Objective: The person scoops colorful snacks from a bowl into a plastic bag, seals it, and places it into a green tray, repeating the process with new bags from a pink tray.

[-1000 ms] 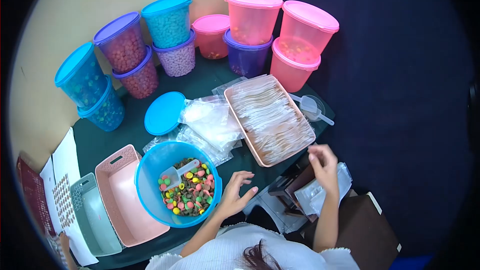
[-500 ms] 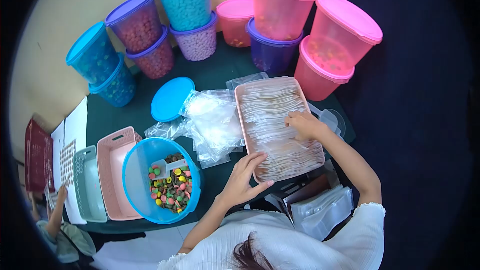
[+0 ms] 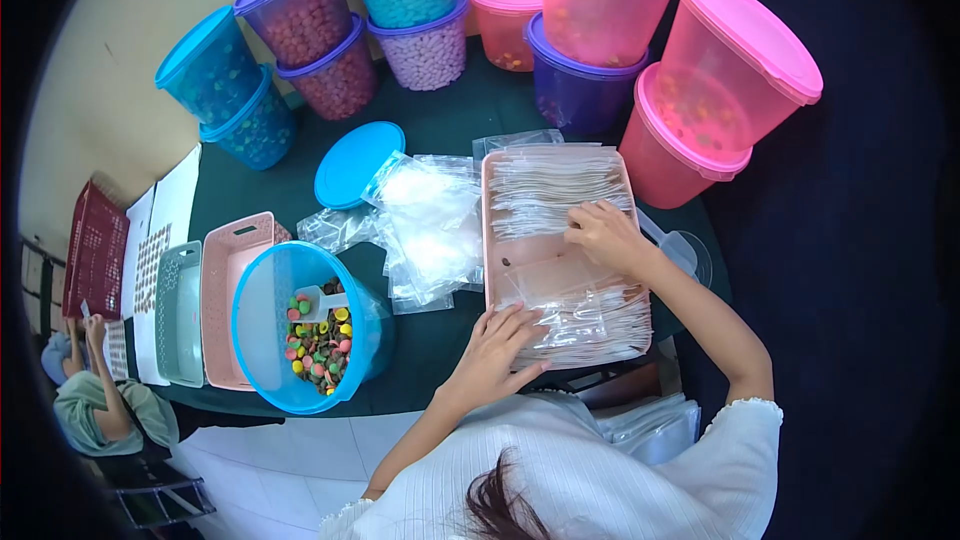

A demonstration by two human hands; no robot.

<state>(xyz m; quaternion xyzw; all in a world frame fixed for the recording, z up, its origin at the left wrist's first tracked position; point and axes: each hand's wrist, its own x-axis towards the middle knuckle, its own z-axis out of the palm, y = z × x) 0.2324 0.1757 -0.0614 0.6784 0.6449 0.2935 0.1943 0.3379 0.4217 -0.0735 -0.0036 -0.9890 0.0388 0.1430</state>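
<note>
Two-handed over pink tray (image 3: 488,210), left hand (image 3: 497,342) fingers spread on bags (image 3: 596,318), right hand (image 3: 603,236) fingers unclear, candy tub (image 3: 258,290) beside.

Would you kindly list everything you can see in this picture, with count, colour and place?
lidded tubs: eleven, blue, purple and pink, mostly stacked in pairs along the far edge of the table
loose lid: one, blue, in front of the tubs
open tub: one, blue, near edge, holding coloured sweets and a white scoop
tray: one, pink, right of centre, full of clear bags
loose bags: a pile, clear, left of the tray
baskets: two, pink and grey-green, left of the open tub
clear scoop: one, right of the tray
paper sheets: a few, white, far left
other person: one, lower left
left hand: on clear bags, tray's near end
right hand: on clear bags, mid-tray
</note>
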